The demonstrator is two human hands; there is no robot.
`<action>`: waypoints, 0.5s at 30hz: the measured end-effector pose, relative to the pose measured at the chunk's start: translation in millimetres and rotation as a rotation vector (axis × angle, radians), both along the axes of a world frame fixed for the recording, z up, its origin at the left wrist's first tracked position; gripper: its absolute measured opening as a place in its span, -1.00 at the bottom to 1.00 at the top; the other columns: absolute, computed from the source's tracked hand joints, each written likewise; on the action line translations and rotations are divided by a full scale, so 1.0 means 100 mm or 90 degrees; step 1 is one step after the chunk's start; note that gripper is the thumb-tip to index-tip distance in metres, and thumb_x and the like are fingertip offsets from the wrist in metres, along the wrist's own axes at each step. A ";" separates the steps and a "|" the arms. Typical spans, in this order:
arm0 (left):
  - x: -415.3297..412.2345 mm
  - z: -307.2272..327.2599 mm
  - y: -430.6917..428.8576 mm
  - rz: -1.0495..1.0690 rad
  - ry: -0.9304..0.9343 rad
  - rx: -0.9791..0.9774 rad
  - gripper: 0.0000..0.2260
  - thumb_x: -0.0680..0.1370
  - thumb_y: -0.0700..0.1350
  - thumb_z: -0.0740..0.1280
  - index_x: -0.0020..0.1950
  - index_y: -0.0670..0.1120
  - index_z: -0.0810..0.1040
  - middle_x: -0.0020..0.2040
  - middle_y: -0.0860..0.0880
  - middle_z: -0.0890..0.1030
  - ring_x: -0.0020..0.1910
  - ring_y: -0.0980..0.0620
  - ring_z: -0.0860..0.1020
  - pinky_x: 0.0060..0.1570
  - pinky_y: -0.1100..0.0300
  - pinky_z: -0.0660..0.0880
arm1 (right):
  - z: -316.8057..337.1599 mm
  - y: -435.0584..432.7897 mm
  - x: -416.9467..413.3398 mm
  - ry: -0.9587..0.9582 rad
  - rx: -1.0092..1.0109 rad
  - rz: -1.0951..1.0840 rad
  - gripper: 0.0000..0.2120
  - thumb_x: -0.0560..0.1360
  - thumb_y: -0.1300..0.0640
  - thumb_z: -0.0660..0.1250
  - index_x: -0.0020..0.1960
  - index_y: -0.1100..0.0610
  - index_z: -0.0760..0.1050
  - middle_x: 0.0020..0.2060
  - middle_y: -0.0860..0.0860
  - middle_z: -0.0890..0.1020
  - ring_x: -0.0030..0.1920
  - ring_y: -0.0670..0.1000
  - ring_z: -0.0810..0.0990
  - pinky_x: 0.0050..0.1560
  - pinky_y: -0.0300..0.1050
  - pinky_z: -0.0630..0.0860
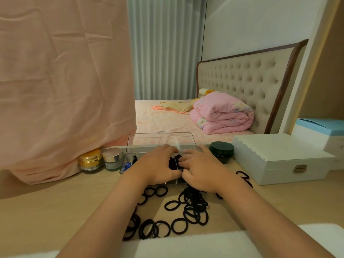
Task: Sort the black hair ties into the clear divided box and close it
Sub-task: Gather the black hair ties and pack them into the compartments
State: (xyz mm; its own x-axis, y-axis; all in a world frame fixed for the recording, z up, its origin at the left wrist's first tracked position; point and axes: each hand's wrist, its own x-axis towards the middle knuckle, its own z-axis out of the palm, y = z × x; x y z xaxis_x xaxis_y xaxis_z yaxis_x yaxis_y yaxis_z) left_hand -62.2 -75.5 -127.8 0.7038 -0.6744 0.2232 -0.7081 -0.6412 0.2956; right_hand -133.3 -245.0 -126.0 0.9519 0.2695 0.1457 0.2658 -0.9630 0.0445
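Pink cloth: hangs over the desk's far left corner.
Gold jar, silver-lidded jar: side by side at the far edge, just left of the box.
Clear divided box: mid-desk at the far edge, long axis left to right along that edge; lid raised upright at the far side.
Left hand: palm down over the middle compartments; grip hidden, cannot tell.
Ties in box: dark bunch between the two hands.
Right hand: palm down, fingertips on the bunch; whether it pinches, cannot tell.
Loose hair ties: scattered flat between box and near edge.
Green jar, white case: right of the box.
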 end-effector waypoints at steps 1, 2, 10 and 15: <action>0.00 0.00 0.00 -0.004 -0.007 0.016 -0.37 0.49 0.19 0.37 0.51 0.05 0.32 0.47 0.06 0.39 0.40 0.04 0.36 0.32 0.06 0.39 | 0.00 0.01 0.00 0.017 0.013 -0.002 -0.60 0.60 0.03 0.09 0.29 0.00 0.61 0.36 -0.14 0.56 0.50 -0.08 0.28 0.57 0.06 -0.15; -0.01 -0.01 -0.01 -0.008 -0.008 0.027 -0.38 0.49 0.19 0.36 0.51 0.06 0.33 0.44 0.05 0.41 0.38 0.03 0.37 0.33 0.04 0.39 | 0.00 0.00 0.01 0.023 0.047 -0.002 -0.60 0.56 0.03 0.09 0.23 -0.01 0.63 0.30 -0.13 0.59 0.43 -0.08 0.36 0.58 0.10 -0.02; -0.21 0.17 0.23 0.020 -0.048 -0.007 -0.47 0.55 0.09 0.32 0.51 0.08 0.32 0.47 0.06 0.36 0.44 0.04 0.26 0.39 0.05 0.31 | 0.27 0.04 -0.12 -0.089 0.342 -0.012 -0.64 0.57 0.26 0.21 0.24 0.02 0.65 0.20 -0.10 0.63 0.18 -0.09 0.56 0.28 -0.08 0.51; -0.52 0.31 0.70 0.061 -0.080 -0.012 -0.85 0.52 -0.11 0.29 0.05 0.09 0.54 -0.02 0.16 0.52 -0.06 0.11 0.50 -0.13 0.24 0.44 | 0.35 0.45 -0.26 0.006 0.236 0.042 -0.65 0.62 0.21 0.19 0.26 -0.05 0.63 0.20 -0.11 0.65 0.16 -0.10 0.58 0.17 -0.21 0.48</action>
